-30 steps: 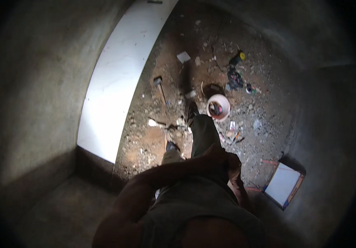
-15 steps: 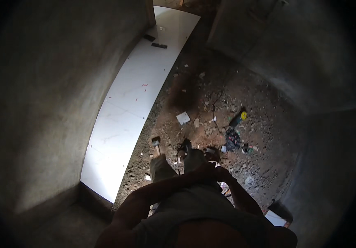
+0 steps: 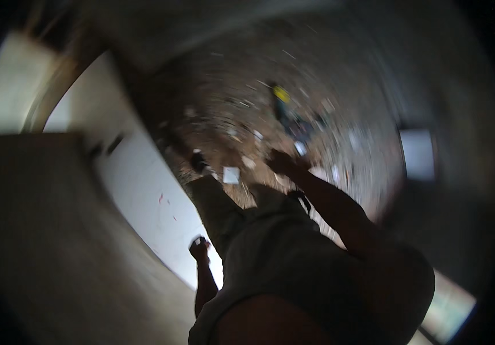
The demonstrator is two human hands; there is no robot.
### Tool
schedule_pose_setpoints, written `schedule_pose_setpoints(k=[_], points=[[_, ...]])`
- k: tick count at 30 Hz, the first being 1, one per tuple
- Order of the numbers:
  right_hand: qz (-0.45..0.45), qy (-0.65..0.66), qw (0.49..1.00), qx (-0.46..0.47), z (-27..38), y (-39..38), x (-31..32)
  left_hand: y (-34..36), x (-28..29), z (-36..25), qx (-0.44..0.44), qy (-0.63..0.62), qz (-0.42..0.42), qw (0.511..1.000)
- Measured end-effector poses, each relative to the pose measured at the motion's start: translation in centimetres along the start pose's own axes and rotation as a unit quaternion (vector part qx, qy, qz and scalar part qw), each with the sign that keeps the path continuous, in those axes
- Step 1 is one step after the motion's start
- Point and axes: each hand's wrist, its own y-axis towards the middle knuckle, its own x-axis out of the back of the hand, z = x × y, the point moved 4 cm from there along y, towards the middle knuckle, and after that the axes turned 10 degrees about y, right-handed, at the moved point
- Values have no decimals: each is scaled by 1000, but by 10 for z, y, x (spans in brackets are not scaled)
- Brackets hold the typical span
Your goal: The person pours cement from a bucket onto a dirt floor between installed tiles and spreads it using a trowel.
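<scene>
A lone worker in a dim, bare-walled room, seen from above through the head camera I follow from a distance, stands with arms apart over a dirt floor (image 3: 213, 123) strewn with debris, much of it smeared by blur. The left hand (image 3: 199, 248) hangs low at the person's side, in front of a smooth white strip (image 3: 144, 178) of flooring; its fingers look curled, and a pale patch and a reddish spot show at them, but I cannot tell whether they grip anything. The right hand (image 3: 280, 162) reaches forward over the dirt, dark and blurred, and I cannot tell how far its fingers are open or whether they have hold of something. Just beyond it, to the right, I see a small white scrap (image 3: 299, 148), near a dark heap (image 3: 297, 127) and a dark tool with a yellow end (image 3: 280, 93). A square white piece (image 3: 231, 175) lies in front of the trousers (image 3: 218, 207), near a dark shoe (image 3: 198, 158). Red bits (image 3: 160, 198) and a dark bar (image 3: 115, 144) rest on the strip; a white panel (image 3: 418, 154) stands out at far right.
</scene>
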Motion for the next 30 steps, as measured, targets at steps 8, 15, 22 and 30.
schedule_pose_setpoints(k=[8, 15, 22, 30], points=[[-22, 464, 873, -147, -11, -122, 31, 93, 35, -104, -142, 480, 197, 843], [-317, 449, 761, -343, -192, -374, 5, 62, -119, -342, -185, 311, 176, 916], [-384, 469, 669, -429, -352, -692, -53, -285, -503, -242, -345, 399, 278, 803], [-541, 469, 285, -637, -406, -1110, -110, -612, -832, 68, -324, 651, 439, 527]])
